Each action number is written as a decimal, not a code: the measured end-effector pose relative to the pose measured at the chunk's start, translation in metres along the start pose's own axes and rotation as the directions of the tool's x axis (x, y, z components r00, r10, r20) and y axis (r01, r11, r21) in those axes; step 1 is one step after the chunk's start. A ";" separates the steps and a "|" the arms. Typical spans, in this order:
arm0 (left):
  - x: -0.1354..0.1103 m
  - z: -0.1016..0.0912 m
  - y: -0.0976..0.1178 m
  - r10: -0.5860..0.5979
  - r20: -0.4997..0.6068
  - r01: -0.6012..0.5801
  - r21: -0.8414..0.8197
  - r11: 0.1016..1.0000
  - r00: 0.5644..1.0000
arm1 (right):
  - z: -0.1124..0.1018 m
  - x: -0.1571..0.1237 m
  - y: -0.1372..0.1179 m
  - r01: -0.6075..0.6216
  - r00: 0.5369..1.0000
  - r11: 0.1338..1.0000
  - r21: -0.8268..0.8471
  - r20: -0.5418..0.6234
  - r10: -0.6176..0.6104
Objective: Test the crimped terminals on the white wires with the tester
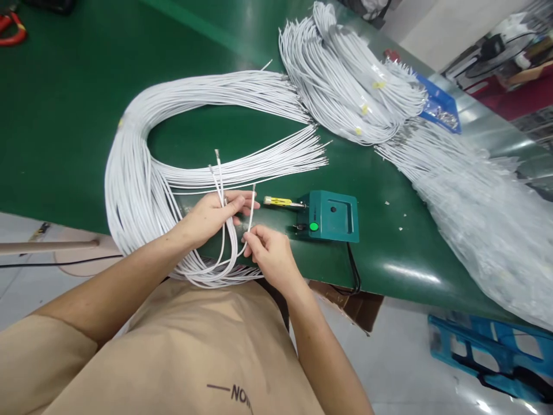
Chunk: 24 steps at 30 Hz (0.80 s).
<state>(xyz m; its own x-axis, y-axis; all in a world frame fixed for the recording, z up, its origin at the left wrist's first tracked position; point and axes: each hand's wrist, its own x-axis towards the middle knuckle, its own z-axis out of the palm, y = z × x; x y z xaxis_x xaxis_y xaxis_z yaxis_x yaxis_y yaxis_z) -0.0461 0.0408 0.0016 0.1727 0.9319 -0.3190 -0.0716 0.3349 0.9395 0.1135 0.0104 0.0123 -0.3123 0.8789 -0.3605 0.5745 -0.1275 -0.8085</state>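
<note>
Several white wires (230,235) pass through my left hand (213,214), whose thumb presses them against the fingers; their metal-tipped ends stick up above it. One more white wire (252,210) is pinched between the thumb and fingers of my right hand (270,251), its tip pointing up just right of my left hand. Behind both hands, a large looped bundle of white wires (129,150) lies on the green table (64,115). A little to the right sits a small green device (332,216) with a green button, and a yellow-handled tool (279,201) lies at its left side.
Coiled white wire bundles (341,75) lie at the back right, beside a blue tray (440,104) of small metal parts. Plastic-wrapped wires (484,202) stretch along the right side. Red-handled scissors (12,29) are at the far left. A cardboard box (354,305) stands below the table edge.
</note>
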 end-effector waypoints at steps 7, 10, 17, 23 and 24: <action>0.002 0.004 0.004 -0.034 0.021 0.033 0.074 0.997 0.999 | -0.014 0.000 -0.010 0.016 0.989 0.999 -0.049 -0.147 -0.023; 0.002 0.009 0.005 -0.014 0.012 0.014 0.026 1.000 1.000 | -0.024 0.011 -0.017 0.071 0.948 0.994 0.078 -0.316 -0.043; 0.000 0.013 0.002 0.040 0.018 -0.041 0.053 0.998 0.999 | -0.022 0.032 -0.013 0.088 0.963 0.883 0.461 -0.266 0.043; 0.000 0.012 0.006 0.019 0.043 -0.020 0.023 1.000 0.999 | -0.011 0.031 -0.009 0.055 0.987 0.595 0.801 -0.135 0.090; -0.001 0.012 0.006 0.012 0.053 -0.012 0.002 1.000 0.999 | -0.010 0.030 -0.009 0.023 0.989 0.518 0.855 -0.093 0.111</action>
<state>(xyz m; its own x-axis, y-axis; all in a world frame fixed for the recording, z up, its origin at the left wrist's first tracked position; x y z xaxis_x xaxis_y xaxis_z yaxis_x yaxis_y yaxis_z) -0.0351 0.0406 0.0087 0.2240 0.9270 -0.3009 -0.0721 0.3237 0.9434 0.1060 0.0428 0.0135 -0.1748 0.8984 -0.4029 -0.3564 -0.4392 -0.8247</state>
